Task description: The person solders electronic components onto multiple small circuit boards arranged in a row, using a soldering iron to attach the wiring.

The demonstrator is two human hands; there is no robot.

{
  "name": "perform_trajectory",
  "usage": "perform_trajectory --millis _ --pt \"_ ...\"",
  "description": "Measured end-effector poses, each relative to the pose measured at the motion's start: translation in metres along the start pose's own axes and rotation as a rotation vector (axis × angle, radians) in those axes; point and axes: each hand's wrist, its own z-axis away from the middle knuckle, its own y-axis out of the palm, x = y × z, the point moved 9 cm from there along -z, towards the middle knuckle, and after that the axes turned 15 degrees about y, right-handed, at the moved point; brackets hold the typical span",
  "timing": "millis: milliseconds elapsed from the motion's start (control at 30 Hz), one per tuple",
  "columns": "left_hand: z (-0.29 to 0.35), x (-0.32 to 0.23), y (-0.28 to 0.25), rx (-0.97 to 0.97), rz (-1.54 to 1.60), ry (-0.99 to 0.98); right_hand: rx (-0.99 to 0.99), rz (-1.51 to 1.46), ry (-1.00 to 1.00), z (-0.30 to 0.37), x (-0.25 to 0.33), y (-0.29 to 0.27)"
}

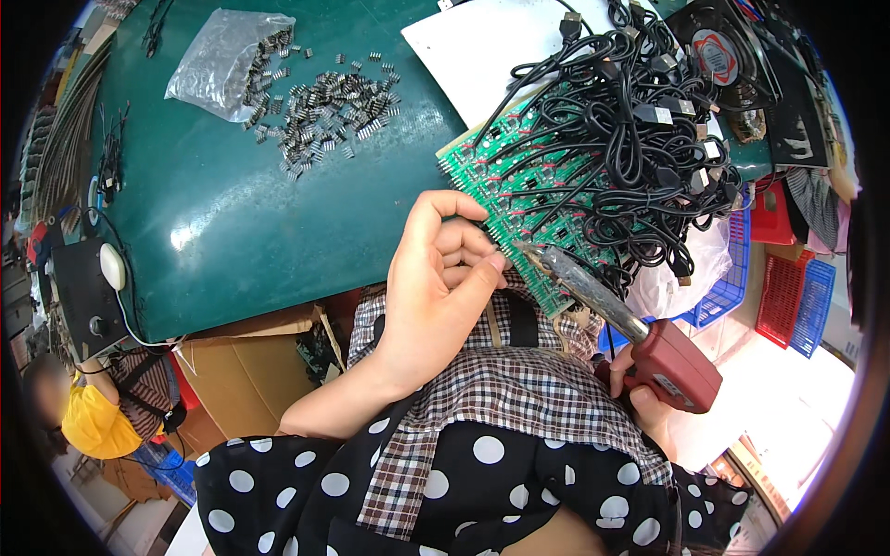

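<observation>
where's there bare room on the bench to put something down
The widest bare patch is the green tabletop between the pile of small parts, the left hand and the near edge. Another lies between the clear bag and the thin dark cables at far left. It is crowded on the right: black cables heap over the circuit boards.

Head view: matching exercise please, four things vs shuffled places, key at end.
1 Dark-red soldering iron with metal barrel
2 Clear plastic bag
3 Heap of small black components
4 Green circuit-board panel

A Partly under coiled black cables
B Between bag and panel
C In the right hand
D Leftmost of the four

1-C, 2-D, 3-B, 4-A
</observation>
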Motion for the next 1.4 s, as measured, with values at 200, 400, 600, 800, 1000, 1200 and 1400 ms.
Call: perform_trajectory --millis 200,400,600,800,1000,1200,1400 --pt "0.0 0.001 0.0 0.006 0.003 -0.011 -0.008 0.062 0.065 -0.002 -0.005 -0.004" --pt "0.0 0.0 0.001 -0.016 0.019 -0.007 -0.028 0.143 0.041 -0.004 -0.005 -0.003" --pt "0.0 0.0 0.001 0.0 0.001 -0.003 -0.082 0.426 -0.147 -0.002 -0.011 -0.017" --pt "0.0 0.001 0.001 -0.004 0.005 -0.007 -0.112 0.218 -0.048 -0.004 -0.001 -0.003" --pt "0.0 0.0 0.0 -0.001 0.001 -0.012 -0.067 0.272 -0.114 -0.004 -0.001 -0.006" --pt "0.0 0.001 0.0 -0.004 -0.004 -0.009 -0.236 0.661 -0.203 0.001 0.0 -0.013" --pt "-0.001 0.0 0.001 0.008 -0.012 -0.007 -0.297 0.708 -0.195 0.003 -0.007 -0.019"
